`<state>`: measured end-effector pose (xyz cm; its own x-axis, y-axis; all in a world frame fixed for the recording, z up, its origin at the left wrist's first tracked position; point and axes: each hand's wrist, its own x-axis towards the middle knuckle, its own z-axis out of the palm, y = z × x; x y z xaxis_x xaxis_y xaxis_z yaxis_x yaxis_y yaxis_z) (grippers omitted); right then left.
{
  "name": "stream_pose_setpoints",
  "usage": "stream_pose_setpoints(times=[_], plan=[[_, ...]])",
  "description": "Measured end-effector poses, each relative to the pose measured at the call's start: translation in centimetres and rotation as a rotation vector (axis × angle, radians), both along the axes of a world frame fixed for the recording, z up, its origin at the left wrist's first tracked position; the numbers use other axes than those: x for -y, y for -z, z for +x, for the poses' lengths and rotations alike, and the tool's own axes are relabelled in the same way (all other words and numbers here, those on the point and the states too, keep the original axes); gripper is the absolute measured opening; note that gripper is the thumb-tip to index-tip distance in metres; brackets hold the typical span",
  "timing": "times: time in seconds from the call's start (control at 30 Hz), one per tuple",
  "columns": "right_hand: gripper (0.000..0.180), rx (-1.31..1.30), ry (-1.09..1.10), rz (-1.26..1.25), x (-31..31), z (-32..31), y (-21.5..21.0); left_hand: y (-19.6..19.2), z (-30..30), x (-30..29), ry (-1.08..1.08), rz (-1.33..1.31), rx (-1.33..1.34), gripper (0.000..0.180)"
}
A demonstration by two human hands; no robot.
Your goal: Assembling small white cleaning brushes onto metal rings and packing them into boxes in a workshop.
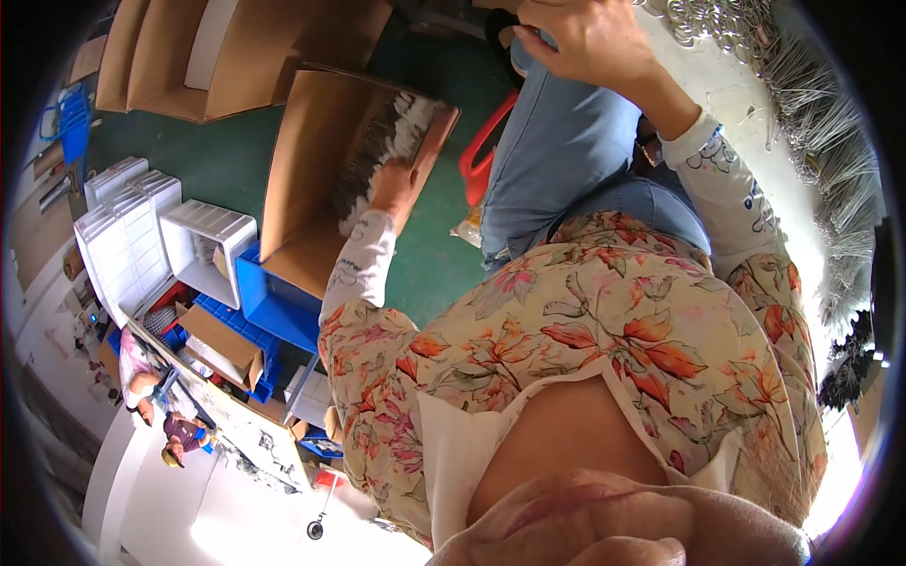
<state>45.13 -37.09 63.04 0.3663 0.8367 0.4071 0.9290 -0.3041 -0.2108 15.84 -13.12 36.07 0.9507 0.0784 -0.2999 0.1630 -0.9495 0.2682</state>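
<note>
L hand (393,187) in among white-tipped wires (411,121) in open carton (294,174).
Likely a stowing or sorting step; next move calls for a tidy hold (can't tell if fingers grip any). R hand (593,42) over jeans (555,132), grip unclear.

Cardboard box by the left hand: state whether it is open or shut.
Open: the cardboard box shows its inner walls, and the left hand is at the white-ended pieces inside.
</note>
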Motion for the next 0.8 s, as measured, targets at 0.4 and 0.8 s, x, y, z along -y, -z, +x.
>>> stream_pose_setpoints(times=[0.4,0.8], plan=[[0.014,0.052,0.097,-0.009,-0.2,0.8,1.9,2.5,19.1,5.3,-0.025,0.065,0.028,0.016],[0.012,-0.045,0.039,0.048,-0.1,-0.4,2.3,-0.8,21.2,5.5,0.171,-0.145,0.101,0.031]])
